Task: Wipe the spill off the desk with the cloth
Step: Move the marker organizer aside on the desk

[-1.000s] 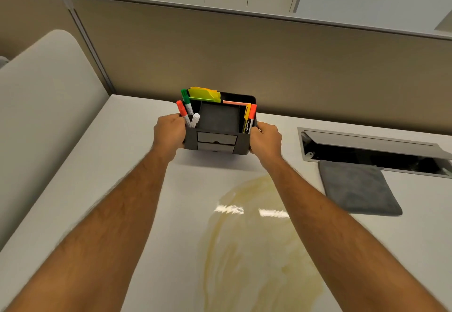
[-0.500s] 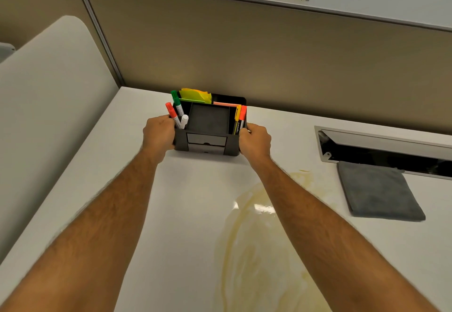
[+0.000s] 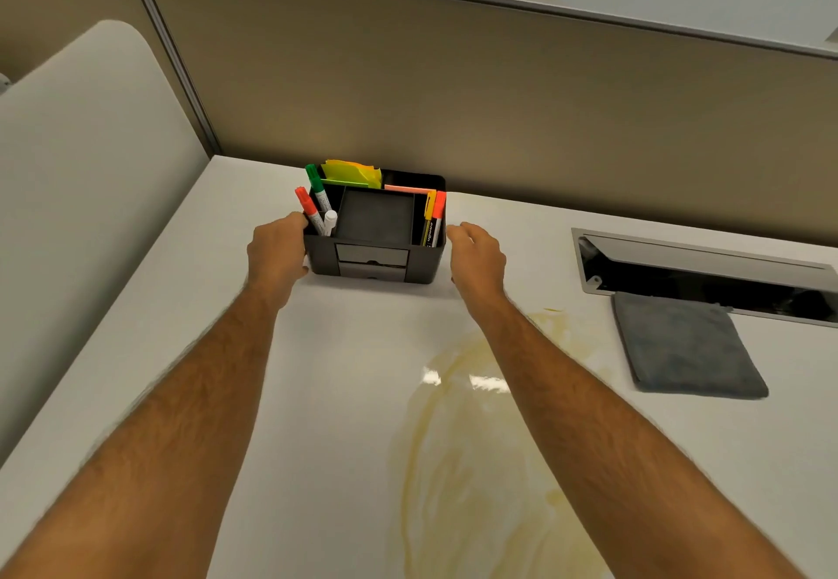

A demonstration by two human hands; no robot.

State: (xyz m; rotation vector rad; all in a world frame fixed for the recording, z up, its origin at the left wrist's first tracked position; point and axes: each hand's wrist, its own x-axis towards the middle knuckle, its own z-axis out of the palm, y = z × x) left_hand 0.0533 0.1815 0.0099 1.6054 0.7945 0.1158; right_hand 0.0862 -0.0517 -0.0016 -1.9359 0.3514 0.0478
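Left hand gripping organizer, right hand open beside it, cloth untouched

Bright even light, glare on spill (wide-angle bowing)

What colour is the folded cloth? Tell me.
Dark grey, plain. The cloth shows in the head view, lying right of the spill.

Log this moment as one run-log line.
organizer parked at partition | left hand touching it | right hand open | cloth untouched | spill unwiped
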